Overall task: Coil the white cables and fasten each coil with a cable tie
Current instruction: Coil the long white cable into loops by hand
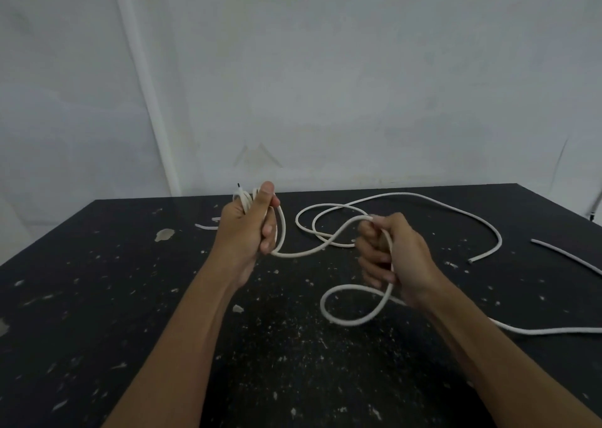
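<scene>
Left hand (249,225) grips coil (280,225), right hand (391,251) pinches white cable (433,201), speckled black table (97,297)

No text, label, brand, number or sign is legible anywhere; the wall's faint marks seem mere stains.

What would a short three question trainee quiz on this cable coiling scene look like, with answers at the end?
1. True or false: the left hand grips a small coil of the white round cable.
2. What does the right hand hold: (a) a cable tie, (b) a stretch of the white round cable, (c) nothing?
3. What surface does the loose cable lie on?

Key:
1. True.
2. b.
3. The black speckled table.
</scene>
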{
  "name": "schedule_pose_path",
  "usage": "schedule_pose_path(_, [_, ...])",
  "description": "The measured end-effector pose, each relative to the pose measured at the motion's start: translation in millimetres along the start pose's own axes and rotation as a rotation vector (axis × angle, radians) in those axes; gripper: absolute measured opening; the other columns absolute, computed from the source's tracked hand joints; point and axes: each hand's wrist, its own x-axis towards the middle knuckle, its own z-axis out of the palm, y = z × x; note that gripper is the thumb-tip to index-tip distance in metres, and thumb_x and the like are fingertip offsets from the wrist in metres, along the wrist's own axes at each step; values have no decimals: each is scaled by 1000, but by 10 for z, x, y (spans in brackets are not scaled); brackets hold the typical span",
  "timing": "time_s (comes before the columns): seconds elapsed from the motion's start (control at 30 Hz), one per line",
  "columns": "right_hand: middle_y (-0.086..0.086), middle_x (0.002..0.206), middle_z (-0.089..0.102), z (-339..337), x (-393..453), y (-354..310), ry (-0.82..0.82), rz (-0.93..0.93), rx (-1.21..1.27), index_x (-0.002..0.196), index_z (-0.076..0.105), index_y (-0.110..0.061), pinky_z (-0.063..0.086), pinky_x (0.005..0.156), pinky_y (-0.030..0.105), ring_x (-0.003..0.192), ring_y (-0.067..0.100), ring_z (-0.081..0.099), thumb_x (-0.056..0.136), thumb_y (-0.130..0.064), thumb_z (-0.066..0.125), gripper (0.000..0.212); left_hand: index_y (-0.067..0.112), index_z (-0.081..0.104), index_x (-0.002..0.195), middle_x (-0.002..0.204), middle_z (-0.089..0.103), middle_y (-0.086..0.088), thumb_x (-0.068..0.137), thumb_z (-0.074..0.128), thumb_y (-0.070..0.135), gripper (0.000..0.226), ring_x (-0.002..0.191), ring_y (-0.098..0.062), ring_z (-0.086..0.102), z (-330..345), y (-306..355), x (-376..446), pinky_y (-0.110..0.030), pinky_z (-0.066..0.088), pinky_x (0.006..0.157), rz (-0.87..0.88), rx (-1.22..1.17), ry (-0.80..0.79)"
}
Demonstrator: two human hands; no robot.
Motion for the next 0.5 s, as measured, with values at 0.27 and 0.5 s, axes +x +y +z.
schedule_pose_path(0.27, [-4, 64, 41, 147, 40, 39, 138, 188, 168, 125, 72, -17, 18, 38, 19, 48, 7, 28, 108, -28, 56, 26, 14, 62, 80, 52, 51, -3, 107, 47, 42, 41, 37, -16, 38, 336, -53, -157, -24, 34, 41, -33, 212, -207])
schedule_pose_path(0.5, [11, 68, 49, 239, -5, -4, 17, 2, 144, 96, 64, 3, 32, 40, 20, 54, 15, 48, 108, -12, 47, 26, 12, 69, 78, 63, 71, -5, 107, 49, 41, 46, 38, -16, 51, 527, -190, -227, -25, 40, 42, -63, 333, -193])
